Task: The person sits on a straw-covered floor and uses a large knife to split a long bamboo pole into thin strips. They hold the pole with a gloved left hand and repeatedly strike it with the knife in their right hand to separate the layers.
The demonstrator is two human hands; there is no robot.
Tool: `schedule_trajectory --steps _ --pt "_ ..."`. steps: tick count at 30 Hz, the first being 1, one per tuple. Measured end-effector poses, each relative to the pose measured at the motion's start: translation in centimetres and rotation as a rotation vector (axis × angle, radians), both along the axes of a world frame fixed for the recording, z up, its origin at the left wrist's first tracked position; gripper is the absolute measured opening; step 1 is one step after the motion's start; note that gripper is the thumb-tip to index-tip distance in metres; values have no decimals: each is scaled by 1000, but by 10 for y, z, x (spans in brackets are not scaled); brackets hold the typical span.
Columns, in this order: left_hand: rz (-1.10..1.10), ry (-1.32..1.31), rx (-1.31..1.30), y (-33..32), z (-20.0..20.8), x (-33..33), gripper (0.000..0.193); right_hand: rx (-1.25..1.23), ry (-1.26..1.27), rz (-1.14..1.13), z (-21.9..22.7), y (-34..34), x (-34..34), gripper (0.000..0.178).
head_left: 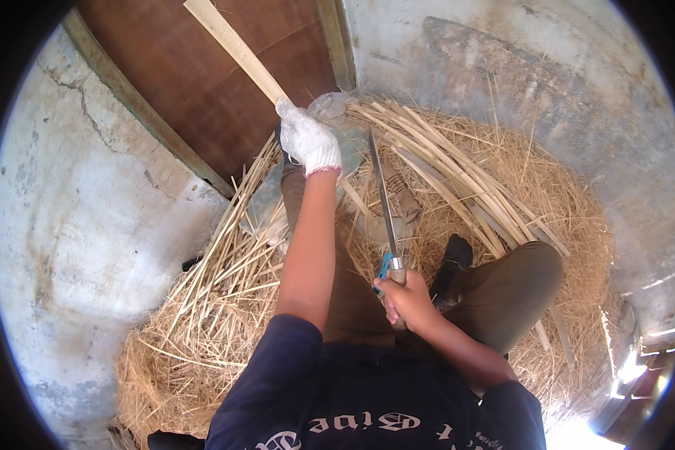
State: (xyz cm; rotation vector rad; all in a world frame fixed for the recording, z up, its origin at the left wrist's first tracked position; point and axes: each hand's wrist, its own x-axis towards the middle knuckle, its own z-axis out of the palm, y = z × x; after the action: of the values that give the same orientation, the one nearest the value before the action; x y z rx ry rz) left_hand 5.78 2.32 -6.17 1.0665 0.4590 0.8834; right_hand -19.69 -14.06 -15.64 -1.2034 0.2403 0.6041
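Note:
My left hand (307, 141), in a white knit glove with a reddish cuff, is stretched out and closed round the lower end of a flat, pale bamboo strip (236, 51). The strip slants up to the far left, out of the picture. My bare right hand (412, 300) is wrapped round the wooden handle of a long, narrow knife (384, 199) in front of my body. Its blade points away from me, apart from the strip. A small blue object (383, 271) shows beside the right hand; its kind I cannot make out.
Several long split strips (457, 176) lie at the far right, and thinner ones (236, 225) are heaped at the left. Fine shavings (180, 367) cover the floor around my legs. A block of wood (402, 196) lies between my feet. Pale walls (105, 195) and a brown door (225, 82) stand close.

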Motion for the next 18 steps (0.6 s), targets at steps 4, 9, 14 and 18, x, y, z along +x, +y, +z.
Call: schedule_trajectory --steps 4,9,14,18 --pt "-22 -34 -47 -2 -1 3 62 47 148 150 -9 -2 7 21" --pt "-47 -59 -37 -6 -4 8 60 36 95 38 6 -4 8 22" --pt "-196 -118 -51 -7 -8 18 61 73 67 13 -2 -1 6 21" --pt "-228 -140 -55 -5 -9 9 60 161 274 27 -18 -10 13 22"
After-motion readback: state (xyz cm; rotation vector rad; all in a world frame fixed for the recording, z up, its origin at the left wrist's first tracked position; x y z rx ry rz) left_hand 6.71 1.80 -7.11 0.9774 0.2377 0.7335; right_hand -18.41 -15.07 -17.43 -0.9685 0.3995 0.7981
